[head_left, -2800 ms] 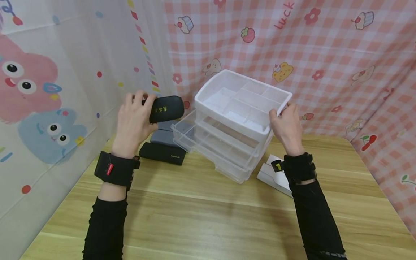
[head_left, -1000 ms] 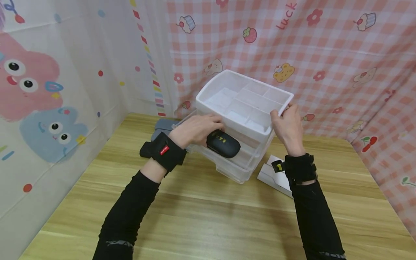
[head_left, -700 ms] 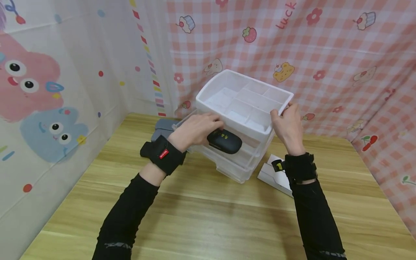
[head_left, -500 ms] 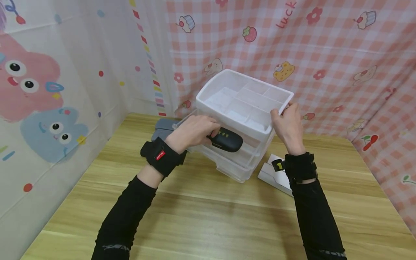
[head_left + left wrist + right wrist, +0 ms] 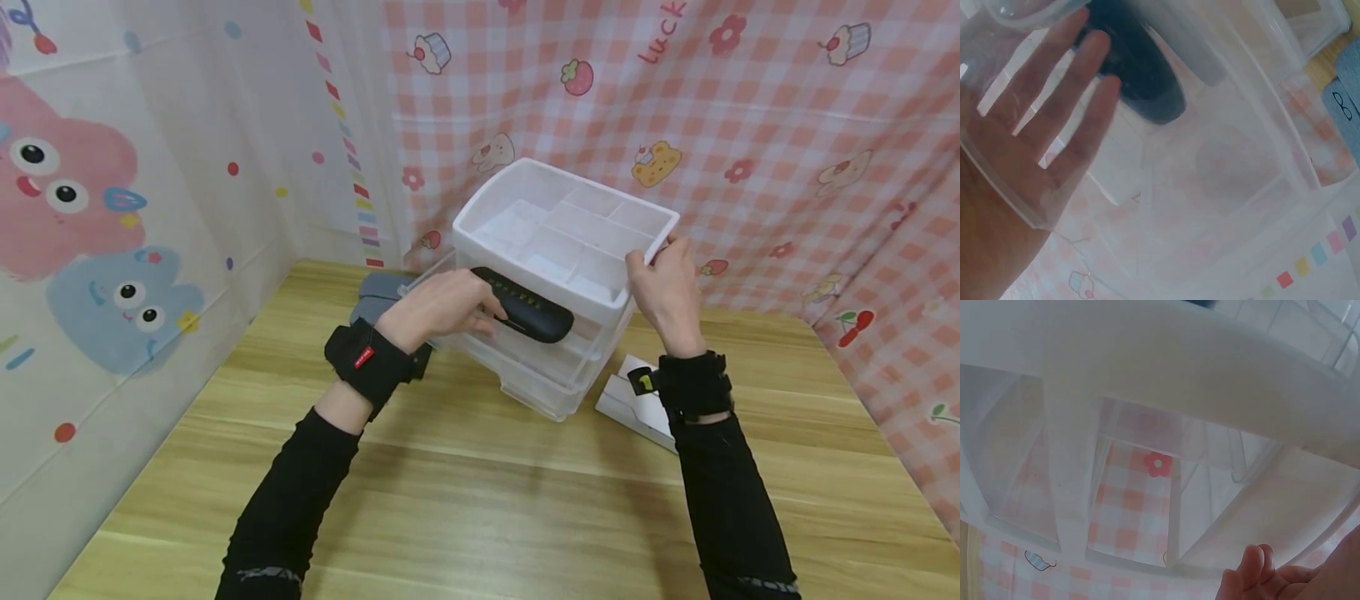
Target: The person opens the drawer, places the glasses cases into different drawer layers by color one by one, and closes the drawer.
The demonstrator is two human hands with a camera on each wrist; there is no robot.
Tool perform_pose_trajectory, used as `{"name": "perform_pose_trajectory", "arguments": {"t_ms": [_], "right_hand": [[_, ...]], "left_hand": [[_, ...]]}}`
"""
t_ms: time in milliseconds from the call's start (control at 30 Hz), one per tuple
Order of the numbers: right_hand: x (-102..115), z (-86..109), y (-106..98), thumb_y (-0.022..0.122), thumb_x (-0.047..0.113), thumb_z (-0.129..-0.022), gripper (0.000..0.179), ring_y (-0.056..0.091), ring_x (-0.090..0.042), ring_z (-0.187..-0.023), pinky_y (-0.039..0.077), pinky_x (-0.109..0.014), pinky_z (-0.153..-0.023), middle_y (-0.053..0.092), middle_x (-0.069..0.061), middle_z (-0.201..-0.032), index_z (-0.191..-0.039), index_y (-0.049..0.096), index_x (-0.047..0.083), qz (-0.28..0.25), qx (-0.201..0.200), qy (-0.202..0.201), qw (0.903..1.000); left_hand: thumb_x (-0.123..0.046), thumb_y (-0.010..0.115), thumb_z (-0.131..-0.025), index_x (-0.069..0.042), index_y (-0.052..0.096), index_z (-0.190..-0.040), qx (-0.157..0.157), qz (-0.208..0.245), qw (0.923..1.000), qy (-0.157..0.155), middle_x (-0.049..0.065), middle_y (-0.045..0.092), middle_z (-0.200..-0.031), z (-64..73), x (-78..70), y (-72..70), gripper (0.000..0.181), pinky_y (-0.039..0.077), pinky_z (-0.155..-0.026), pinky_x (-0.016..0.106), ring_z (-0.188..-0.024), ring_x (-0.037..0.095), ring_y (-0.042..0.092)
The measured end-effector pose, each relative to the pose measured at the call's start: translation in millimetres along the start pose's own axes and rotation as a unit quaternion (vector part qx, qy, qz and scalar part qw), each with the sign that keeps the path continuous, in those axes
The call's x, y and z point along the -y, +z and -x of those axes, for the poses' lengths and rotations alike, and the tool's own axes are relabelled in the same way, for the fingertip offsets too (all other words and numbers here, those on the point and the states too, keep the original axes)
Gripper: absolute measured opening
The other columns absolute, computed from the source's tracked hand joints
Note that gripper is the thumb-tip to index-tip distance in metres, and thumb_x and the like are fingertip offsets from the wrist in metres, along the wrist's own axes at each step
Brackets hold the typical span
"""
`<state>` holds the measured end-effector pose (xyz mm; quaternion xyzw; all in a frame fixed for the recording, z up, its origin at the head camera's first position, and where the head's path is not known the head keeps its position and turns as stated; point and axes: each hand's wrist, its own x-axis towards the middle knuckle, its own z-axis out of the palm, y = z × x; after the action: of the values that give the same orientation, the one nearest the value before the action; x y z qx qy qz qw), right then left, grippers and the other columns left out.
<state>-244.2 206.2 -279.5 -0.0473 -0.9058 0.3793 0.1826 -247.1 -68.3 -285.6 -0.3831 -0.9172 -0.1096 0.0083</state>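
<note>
A black glasses case (image 5: 536, 312) with small gold lettering lies slanted at the clear pulled-out drawer (image 5: 536, 400) of a white plastic drawer unit (image 5: 555, 287). My left hand (image 5: 442, 308) is at the case's left end. Seen through the clear plastic in the left wrist view, the fingers of this left hand (image 5: 1054, 106) are straight, their tips right at the dark case (image 5: 1147, 81). My right hand (image 5: 663, 287) grips the right rim of the unit's divided top tray, thumb above. In the right wrist view, its curled fingers (image 5: 1250, 569) show below the white frame (image 5: 1072, 456).
Left of the unit lie grey cases (image 5: 382, 287) and a black case (image 5: 422, 364), mostly hidden by my left wrist. A white box (image 5: 637, 404) lies on the wooden table (image 5: 480, 500) near my right wrist. Patterned curtains (image 5: 525, 75) hang behind.
My left hand has carried the glasses case from the left over to the drawer. The case has since shifted right and turned, and the left fingers have loosened. My right hand keeps its grip.
</note>
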Motion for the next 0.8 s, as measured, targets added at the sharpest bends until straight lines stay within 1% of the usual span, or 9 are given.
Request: {"name": "perform_pose_trajectory", "arguments": {"t_ms": [100, 200, 267, 367, 467, 533, 667, 733, 800], "right_hand": [[0, 0.3, 0, 0.039, 0.032, -0.092, 0.059, 0.050, -0.034, -0.098, 0.047, -0.049, -0.083, 0.045, -0.024, -0.114, -0.137, 0.029, -0.006, -0.003, 0.005, 0.002, 1.0000], [0, 0.3, 0, 0.039, 0.031, -0.092, 0.059, 0.051, -0.035, -0.100, 0.047, -0.050, -0.085, 0.046, -0.024, -0.115, -0.138, 0.028, -0.005, -0.008, 0.008, 0.005, 0.9999], [0, 0.1, -1, 0.039, 0.031, -0.092, 0.059, 0.050, -0.035, -0.101, 0.048, -0.050, -0.086, 0.045, -0.024, -0.116, -0.138, 0.028, -0.005, -0.008, 0.008, 0.006, 0.9999], [0, 0.0, -1, 0.039, 0.032, -0.092, 0.060, 0.050, -0.034, -0.102, 0.047, -0.051, -0.086, 0.045, -0.024, -0.118, -0.138, 0.028, -0.005, -0.005, 0.007, 0.006, 0.9999], [0, 0.3, -1, 0.038, 0.032, -0.093, 0.060, 0.050, -0.034, -0.102, 0.047, -0.050, -0.086, 0.045, -0.024, -0.119, -0.139, 0.027, -0.005, -0.007, 0.009, 0.005, 0.9999], [1, 0.7, -1, 0.039, 0.032, -0.093, 0.060, 0.051, -0.035, -0.101, 0.048, -0.050, -0.085, 0.046, -0.025, -0.118, -0.139, 0.027, -0.005, -0.008, 0.011, 0.005, 0.9999], [1, 1.5, -1, 0.039, 0.031, -0.093, 0.059, 0.051, -0.035, -0.101, 0.048, -0.050, -0.085, 0.046, -0.025, -0.118, -0.139, 0.027, -0.005, -0.012, 0.012, 0.006, 0.9998], [1, 1.5, -1, 0.039, 0.031, -0.093, 0.059, 0.051, -0.035, -0.102, 0.048, -0.051, -0.086, 0.046, -0.025, -0.118, -0.139, 0.027, -0.005, -0.013, 0.012, 0.005, 0.9998], [2, 1.3, -1, 0.038, 0.031, -0.093, 0.059, 0.050, -0.035, -0.102, 0.048, -0.051, -0.086, 0.046, -0.025, -0.118, -0.139, 0.026, -0.005, -0.013, 0.013, 0.003, 0.9998]], "left_hand": [[-0.029, 0.074, -0.079, -0.019, 0.065, -0.123, 0.024, 0.005, 0.9997, -0.003, -0.001, 0.068, -0.119, -1.8, 0.2, 0.1, 0.046, 0.046, -0.072, 0.022, -0.088, 0.008, 0.063], [-0.029, 0.071, -0.082, -0.017, 0.056, -0.133, 0.033, 0.008, 0.9994, -0.008, 0.002, 0.064, -0.126, -2.5, 0.6, 0.7, 0.054, 0.040, -0.067, 0.025, -0.079, 0.011, 0.056], [-0.029, 0.069, -0.086, -0.015, 0.055, -0.134, 0.021, 0.014, 0.9995, -0.016, 0.005, 0.063, -0.129, -1.9, 1.3, 1.7, 0.053, 0.046, -0.076, 0.025, -0.088, 0.012, 0.060], [-0.030, 0.064, -0.090, -0.012, 0.059, -0.130, -0.028, 0.023, 0.9988, -0.032, 0.006, 0.064, -0.127, 1.3, 3.3, 4.8, 0.044, 0.050, -0.091, 0.031, -0.106, 0.018, 0.064], [-0.029, 0.061, -0.092, -0.011, 0.065, -0.120, -0.116, 0.032, 0.9918, -0.043, 0.006, 0.068, -0.117, 8.3, 7.3, 11.2, 0.034, 0.051, -0.089, 0.034, -0.107, 0.022, 0.063], [-0.026, 0.061, -0.092, -0.010, 0.068, -0.114, -0.190, 0.039, 0.9801, -0.043, 0.006, 0.070, -0.110, 14.1, 11.2, 16.7, 0.028, 0.052, -0.084, 0.034, -0.103, 0.022, 0.064], [-0.018, 0.062, -0.092, -0.006, 0.069, -0.108, -0.330, 0.061, 0.9414, -0.037, 0.010, 0.069, -0.105, 27.5, 23.0, 26.3, 0.021, 0.051, -0.086, 0.037, -0.103, 0.025, 0.061], [-0.014, 0.062, -0.092, -0.003, 0.068, -0.108, -0.379, 0.069, 0.9220, -0.043, 0.013, 0.068, -0.105, 34.6, 31.4, 30.5, 0.020, 0.049, -0.088, 0.039, -0.103, 0.028, 0.060], [-0.011, 0.062, -0.091, -0.001, 0.067, -0.108, -0.407, 0.081, 0.9082, -0.056, 0.016, 0.067, -0.105, 42.2, 40.2, 34.5, 0.020, 0.047, -0.090, 0.041, -0.101, 0.030, 0.059]]}}
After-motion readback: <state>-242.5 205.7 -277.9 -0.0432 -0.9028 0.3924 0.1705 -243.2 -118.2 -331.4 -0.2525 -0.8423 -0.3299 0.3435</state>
